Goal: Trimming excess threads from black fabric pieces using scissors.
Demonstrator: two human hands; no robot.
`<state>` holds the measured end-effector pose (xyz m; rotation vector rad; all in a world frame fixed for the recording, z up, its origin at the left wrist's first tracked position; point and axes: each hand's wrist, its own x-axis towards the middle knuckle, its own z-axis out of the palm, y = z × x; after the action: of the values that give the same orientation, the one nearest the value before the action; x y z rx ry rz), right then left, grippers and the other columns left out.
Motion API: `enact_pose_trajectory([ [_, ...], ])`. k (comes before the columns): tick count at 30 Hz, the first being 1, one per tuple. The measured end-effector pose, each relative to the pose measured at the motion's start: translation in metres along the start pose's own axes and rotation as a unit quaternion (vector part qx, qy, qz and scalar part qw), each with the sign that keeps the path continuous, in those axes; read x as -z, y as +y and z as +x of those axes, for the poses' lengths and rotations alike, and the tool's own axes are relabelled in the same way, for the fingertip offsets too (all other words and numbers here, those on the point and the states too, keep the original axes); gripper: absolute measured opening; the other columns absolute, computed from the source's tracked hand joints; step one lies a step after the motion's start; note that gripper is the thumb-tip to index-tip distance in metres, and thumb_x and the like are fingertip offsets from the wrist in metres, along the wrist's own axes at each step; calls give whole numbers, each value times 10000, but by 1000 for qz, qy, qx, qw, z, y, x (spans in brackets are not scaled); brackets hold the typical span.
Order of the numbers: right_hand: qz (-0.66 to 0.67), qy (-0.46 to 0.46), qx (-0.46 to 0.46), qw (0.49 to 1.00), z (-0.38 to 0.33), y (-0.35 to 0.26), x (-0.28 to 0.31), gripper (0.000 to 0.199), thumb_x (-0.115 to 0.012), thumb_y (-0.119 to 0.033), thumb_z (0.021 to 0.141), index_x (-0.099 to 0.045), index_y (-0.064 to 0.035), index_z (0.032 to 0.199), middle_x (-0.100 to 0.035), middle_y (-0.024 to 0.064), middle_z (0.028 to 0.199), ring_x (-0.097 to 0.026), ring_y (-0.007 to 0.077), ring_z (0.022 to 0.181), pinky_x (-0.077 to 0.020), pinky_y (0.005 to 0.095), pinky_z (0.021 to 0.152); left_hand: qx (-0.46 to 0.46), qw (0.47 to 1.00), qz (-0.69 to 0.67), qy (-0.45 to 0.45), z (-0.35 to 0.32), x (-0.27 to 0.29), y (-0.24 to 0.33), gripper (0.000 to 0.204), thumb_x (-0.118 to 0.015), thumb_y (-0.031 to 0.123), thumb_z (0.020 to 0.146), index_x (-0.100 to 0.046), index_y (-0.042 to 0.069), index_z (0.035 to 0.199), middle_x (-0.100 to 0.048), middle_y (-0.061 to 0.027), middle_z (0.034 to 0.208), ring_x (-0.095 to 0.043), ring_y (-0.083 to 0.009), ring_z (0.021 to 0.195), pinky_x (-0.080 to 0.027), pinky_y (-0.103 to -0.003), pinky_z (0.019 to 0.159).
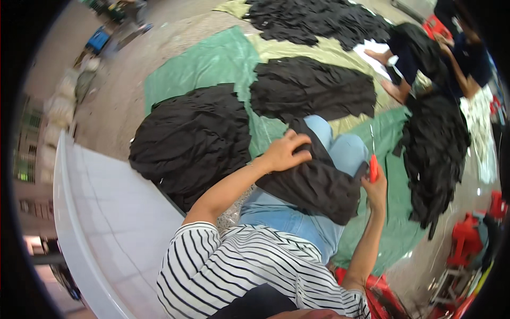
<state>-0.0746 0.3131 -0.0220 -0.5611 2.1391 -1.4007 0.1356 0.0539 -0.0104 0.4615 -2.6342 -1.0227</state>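
The black cloth [326, 186] is lying over the person's lap between both hands, its long axis running from far left to near right. The left hand [287, 151] is resting on its far-left part, though I can't tell whether the fingers are pinching it; the right hand [376, 187], clamped around a red-handled tool [374, 169] pointing far, is sitting just beside the cloth's right edge.
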Motion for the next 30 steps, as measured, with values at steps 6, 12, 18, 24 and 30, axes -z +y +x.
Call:
enact_pose_trajectory([
  [6, -62, 116, 144, 981, -12, -2, -7, 662, -691, 83, 695, -488, -34, 1315, -614, 83, 1136, -593, 178, 1050, -466, 305, 915, 13, 995, -39, -90, -23, -4, -10, 227, -646, 275, 859, -603, 69, 944, -632, -131, 698, -631, -344, 681, -481, -408, 621],
  [12, -94, 41, 85, 991, 0, -13, -12, 563, -690, 22, 714, -532, -82, 1244, -658, 132, 1055, -638, 255, 1003, -478, 336, 883, 190, 926, -284, -159, -60, 44, 57, 151, -643, 125, 893, -582, 0, 832, -525, 52, 677, -467, -16, 642, -372, -209, 563],
  [18, -135, 247, 133, 950, -32, -38, 1, 550, -616, 21, 740, -523, -142, 1257, -654, 204, 1041, -651, 394, 968, -499, 382, 826, 142, 949, -281, -16, -68, 85, 104, 92, -629, 39, 904, -578, 9, 834, -529, 56, 710, -480, -13, 684, -396, -181, 631],
  [24, -211, 410, 198, 865, 47, -71, 49, 515, -538, 26, 768, -486, -175, 1239, -655, 226, 928, -636, 446, 880, -493, 481, 740, -74, 963, 75, 248, 56, 12, 8, 141, -684, 171, 862, -637, 81, 960, -613, -78, 872, -591, -259, 824, -470, -371, 744],
  [30, -244, 334, 107, 904, 43, -10, 51, 497, -645, -189, 885, -481, -177, 1353, -659, 248, 996, -618, 470, 933, -483, 509, 769, -307, 940, 45, 146, 63, -38, 61, 186, -715, 11, 754, -679, 56, 931, -622, -97, 977, -599, -300, 918, -477, -390, 793],
])
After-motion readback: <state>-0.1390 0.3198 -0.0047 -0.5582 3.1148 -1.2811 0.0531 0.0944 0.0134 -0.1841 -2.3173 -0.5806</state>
